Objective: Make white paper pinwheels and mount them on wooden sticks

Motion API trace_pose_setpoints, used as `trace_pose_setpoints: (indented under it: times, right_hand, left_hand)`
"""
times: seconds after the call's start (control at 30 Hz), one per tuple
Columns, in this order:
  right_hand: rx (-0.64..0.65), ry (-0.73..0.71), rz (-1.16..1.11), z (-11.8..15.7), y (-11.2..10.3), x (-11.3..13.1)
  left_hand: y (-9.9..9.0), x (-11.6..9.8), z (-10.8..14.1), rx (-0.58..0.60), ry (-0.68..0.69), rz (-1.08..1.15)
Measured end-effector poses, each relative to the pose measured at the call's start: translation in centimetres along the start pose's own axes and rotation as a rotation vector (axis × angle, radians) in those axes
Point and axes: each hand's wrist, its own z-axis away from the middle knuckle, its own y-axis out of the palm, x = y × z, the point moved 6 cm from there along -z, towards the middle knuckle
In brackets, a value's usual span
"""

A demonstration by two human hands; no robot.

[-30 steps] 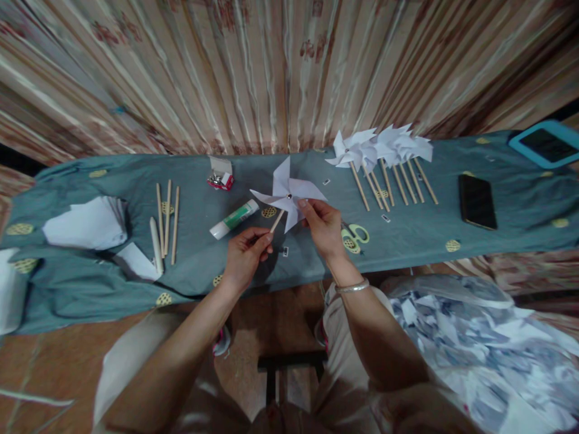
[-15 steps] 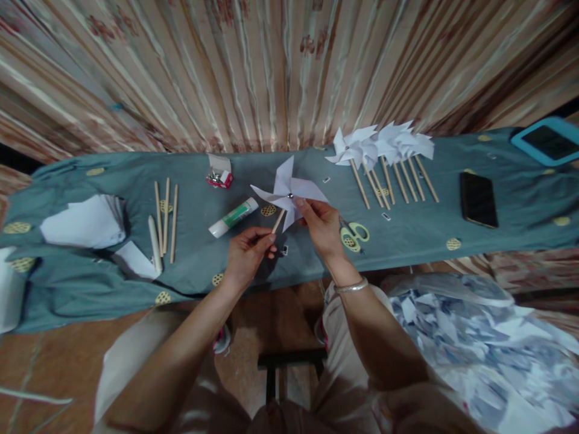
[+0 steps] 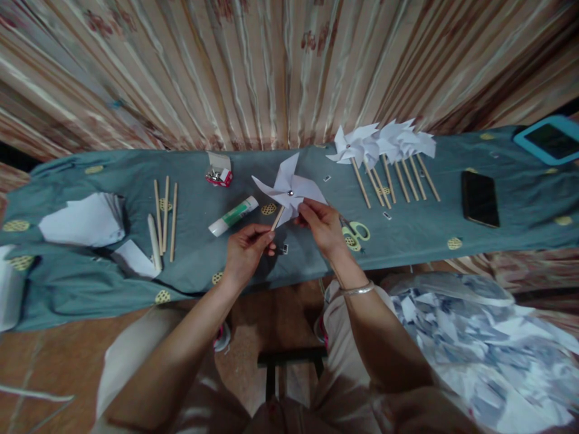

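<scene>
A white paper pinwheel (image 3: pixel 284 181) with a silver pin at its centre is held above the middle of the cloth. My left hand (image 3: pixel 248 250) pinches its wooden stick (image 3: pixel 277 218) just below the blades. The fingers of my right hand (image 3: pixel 322 226) are closed on the lower right blade. A glue stick (image 3: pixel 234 216) lies left of the pinwheel, and a small red box of pins (image 3: pixel 219 171) stands behind it. Green-handled scissors (image 3: pixel 359 231) rest beside my right hand, partly hidden by it.
Several finished pinwheels (image 3: pixel 398 144) lie at the back right, near a black phone (image 3: pixel 480 199) and a blue-framed device (image 3: pixel 549 140). Leftward are loose sticks (image 3: pixel 174 223), a white stick (image 3: pixel 154 238) and stacked paper (image 3: pixel 85 222). A bag of paper pieces (image 3: pixel 479 337) sits below right.
The pinwheel's blades have turned slightly clockwise. My right hand has shifted a little with the lower right blade, while my left hand stays nearly in place on the stick.
</scene>
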Motion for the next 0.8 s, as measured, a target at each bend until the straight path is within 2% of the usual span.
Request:
trace_pose_setpoints:
  times: [0.4,0.8]
  right_hand:
    - [-0.013,0.04,-0.037,0.32,0.16,0.8]
    - [-0.088,0.153,-0.228,0.46,0.15,0.35]
  left_hand:
    - [-0.07,0.21,0.09,-0.004,-0.025,0.01]
    - [0.01,0.18,0.24,0.0,-0.016,0.026]
